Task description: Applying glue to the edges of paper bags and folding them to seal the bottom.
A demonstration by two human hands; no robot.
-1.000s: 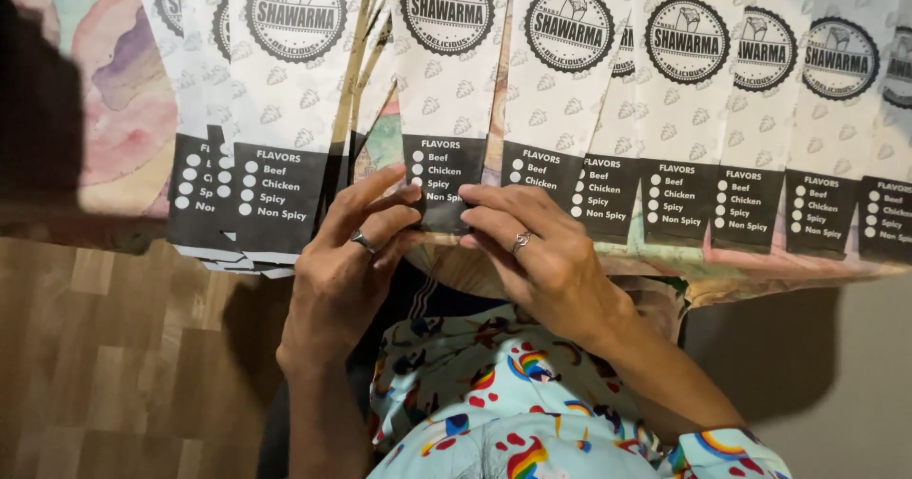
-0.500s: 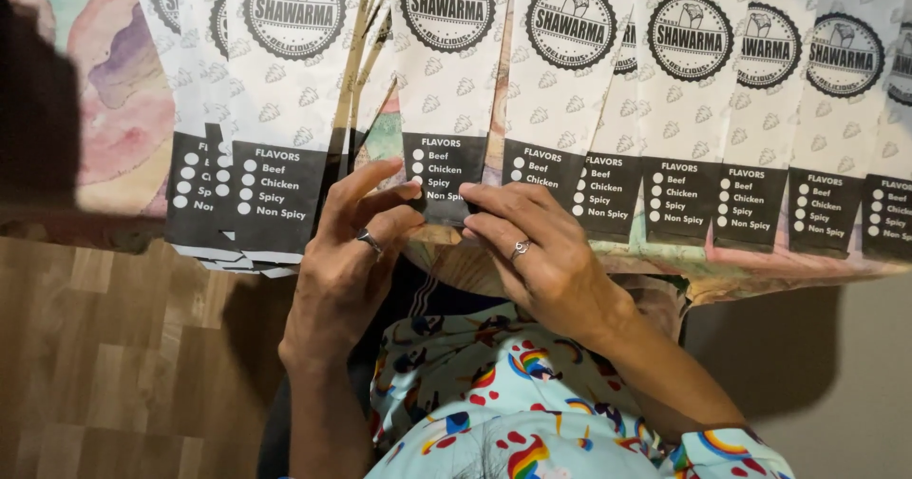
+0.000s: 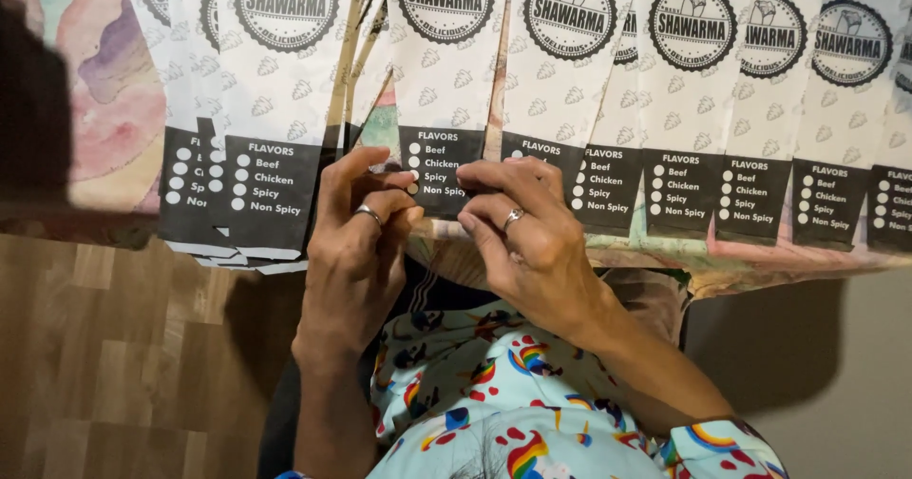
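free: wood floor [image 3: 114, 365] left | blocked: overlapping paper bags [image 3: 665, 108] crowd the table edge [image 3: 788, 275]

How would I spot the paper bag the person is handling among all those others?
Look along the row of white paper bags with black bottom panels, laid overlapping on the colourful cloth. Between the thick stack at the left and the tidy row at the right lies one bag. It alone has both hands on its black lower edge: left hand and right hand, each wearing a ring.

wood-look floor [image 3: 104, 346], pastel tablecloth [image 3: 104, 108], grey wall [image 3: 836, 384]
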